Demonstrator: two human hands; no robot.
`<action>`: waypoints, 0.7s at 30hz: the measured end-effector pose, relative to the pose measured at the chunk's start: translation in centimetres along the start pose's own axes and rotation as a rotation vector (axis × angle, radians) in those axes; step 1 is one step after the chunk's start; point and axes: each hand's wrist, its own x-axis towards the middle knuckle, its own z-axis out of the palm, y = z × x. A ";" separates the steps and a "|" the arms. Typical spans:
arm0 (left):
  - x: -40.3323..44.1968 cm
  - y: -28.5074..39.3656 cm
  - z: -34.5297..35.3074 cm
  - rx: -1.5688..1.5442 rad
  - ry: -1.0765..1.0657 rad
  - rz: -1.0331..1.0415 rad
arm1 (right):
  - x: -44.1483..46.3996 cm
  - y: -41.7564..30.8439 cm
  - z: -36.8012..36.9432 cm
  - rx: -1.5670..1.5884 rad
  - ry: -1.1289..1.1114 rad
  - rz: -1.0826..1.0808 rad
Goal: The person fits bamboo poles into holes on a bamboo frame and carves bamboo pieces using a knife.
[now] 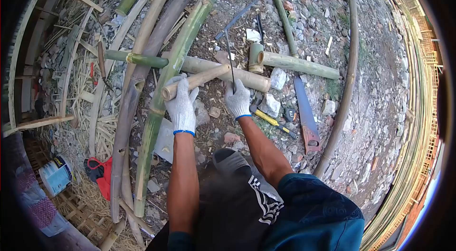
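My left hand (182, 111), in a white knit glove with a blue cuff, is closed around the near end of a short bamboo piece (202, 80). That piece slants up to the right and lies across a thicker bamboo pole (247, 79). My right hand (238, 101), gloved the same way, is closed on a thin, dark, rod-like tool (230, 54). It crosses the far end of the short piece; whether it is a rod or a blade seen edge-on, I cannot tell. A long green bamboo pole (183, 44) runs just left of my left hand.
A hand saw (306, 108), a yellow-handled tool (266, 117) and stones (270, 104) lie right of my hands. Cut bamboo (299, 65) and a blue bent metal bar (237, 19) lie beyond. Bamboo poles (124, 123), a bucket (56, 177) and red cloth (104, 179) are left.
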 end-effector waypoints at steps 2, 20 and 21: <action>-0.4 -0.5 -0.3 0.015 0.025 -0.007 | 1.9 6.7 2.7 -0.171 -0.054 0.044; 0.2 1.0 0.8 0.053 0.068 -0.021 | 4.1 7.4 2.7 -0.165 -0.224 0.068; 0.9 1.6 1.2 0.041 0.065 -0.002 | 4.0 7.5 2.6 -0.149 -0.171 0.081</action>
